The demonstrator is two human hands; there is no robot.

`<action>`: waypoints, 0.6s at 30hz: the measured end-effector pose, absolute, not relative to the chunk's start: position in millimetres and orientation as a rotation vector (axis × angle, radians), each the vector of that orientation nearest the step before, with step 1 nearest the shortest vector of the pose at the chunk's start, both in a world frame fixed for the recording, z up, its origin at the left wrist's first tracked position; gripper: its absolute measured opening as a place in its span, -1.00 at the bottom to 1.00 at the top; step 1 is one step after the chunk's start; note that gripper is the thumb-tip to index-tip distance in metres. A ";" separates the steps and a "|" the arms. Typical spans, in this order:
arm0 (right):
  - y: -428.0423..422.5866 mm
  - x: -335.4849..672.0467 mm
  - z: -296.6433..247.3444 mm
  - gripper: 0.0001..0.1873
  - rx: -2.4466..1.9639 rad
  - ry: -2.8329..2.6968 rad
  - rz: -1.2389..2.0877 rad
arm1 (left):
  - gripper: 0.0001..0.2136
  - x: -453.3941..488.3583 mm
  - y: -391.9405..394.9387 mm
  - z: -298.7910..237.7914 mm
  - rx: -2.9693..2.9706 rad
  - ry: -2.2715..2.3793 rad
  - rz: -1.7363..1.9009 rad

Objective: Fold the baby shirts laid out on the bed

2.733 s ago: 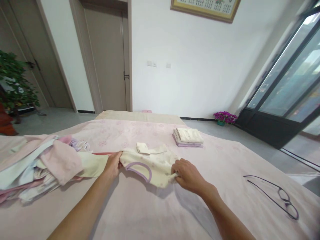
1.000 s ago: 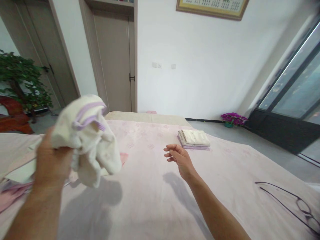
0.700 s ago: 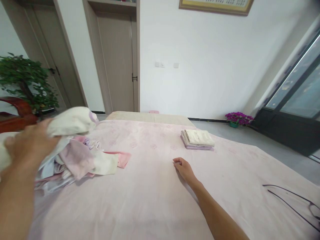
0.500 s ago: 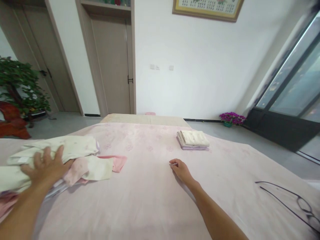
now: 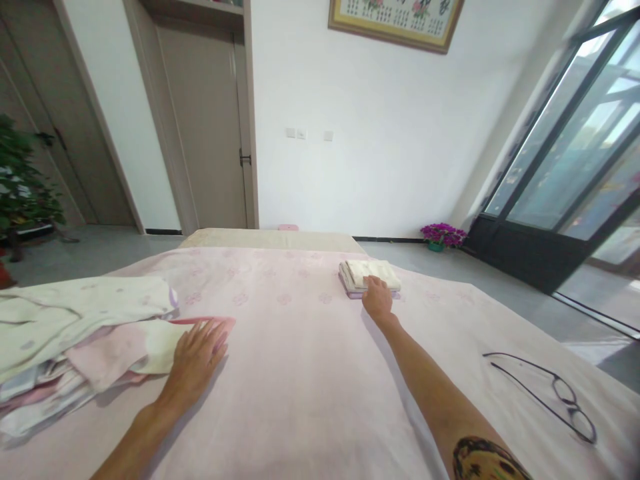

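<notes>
My left hand (image 5: 200, 353) lies open, palm down, on the right end of a loose clothes pile, over a pink cloth piece (image 5: 227, 325) and the edge of a pale cream garment (image 5: 160, 343). A white spotted garment (image 5: 100, 303) tops the pile. Farther off to the right, my right hand (image 5: 377, 298) is at the near side of a small folded stack of cloth (image 5: 383, 270), cream on top and lilac below. Its fingers are curled and close together against the stack's front. Whatever is under those fingertips is hidden.
A pink patterned sheet (image 5: 290, 393) covers the wide surface under both hands. Black-framed glasses (image 5: 563, 400) lie at the right with their arms unfolded. Beyond the far edge are a door (image 5: 205, 133) and a pot of purple flowers (image 5: 443, 235).
My left hand has moved right, from the top of the clothes pile to its right end. My right hand has reached forward to the folded stack. The view has turned slightly right.
</notes>
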State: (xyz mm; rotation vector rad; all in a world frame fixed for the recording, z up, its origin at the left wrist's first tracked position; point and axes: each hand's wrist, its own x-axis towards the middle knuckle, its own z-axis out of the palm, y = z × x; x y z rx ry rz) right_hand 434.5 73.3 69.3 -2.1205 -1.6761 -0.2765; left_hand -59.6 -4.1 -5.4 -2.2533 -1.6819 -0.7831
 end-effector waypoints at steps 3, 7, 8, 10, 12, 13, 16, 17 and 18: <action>87.2 444.2 71.9 -0.41 -2.175 -1.750 -0.334 | -0.53 -51.3 -2.9 -23.5 -2.249 -1.747 -0.574; 99.4 452.0 77.7 -0.45 -2.204 -1.799 -0.330 | -0.56 -53.7 -3.2 -24.2 -2.242 -1.787 -0.548; 101.3 453.4 80.5 -0.49 -2.210 -1.801 -0.307 | -0.56 -54.1 -3.5 -22.5 -2.241 -1.795 -0.556; 104.1 455.1 87.9 -0.57 -2.223 -1.787 -0.245 | -0.58 -54.2 -4.0 -19.1 -2.240 -1.806 -0.565; 105.8 455.1 97.7 -0.64 -2.223 -1.745 -0.180 | -0.59 -53.3 -4.1 -17.0 -2.238 -1.814 -0.572; 106.2 454.1 103.5 -0.66 -2.213 -1.716 -0.150 | -0.60 -52.7 -4.0 -16.4 -2.237 -1.816 -0.578; 104.5 445.8 122.9 -0.64 -2.130 -1.624 -0.068 | -0.60 -51.5 -3.8 -15.5 -2.244 -1.817 -0.605; 102.7 441.0 129.8 -0.63 -2.090 -1.600 -0.041 | -0.60 -51.3 -3.9 -15.3 -2.248 -1.818 -0.613; 100.1 435.4 136.7 -0.61 -2.053 -1.591 -0.023 | -0.60 -51.3 -4.1 -15.0 -2.252 -1.821 -0.619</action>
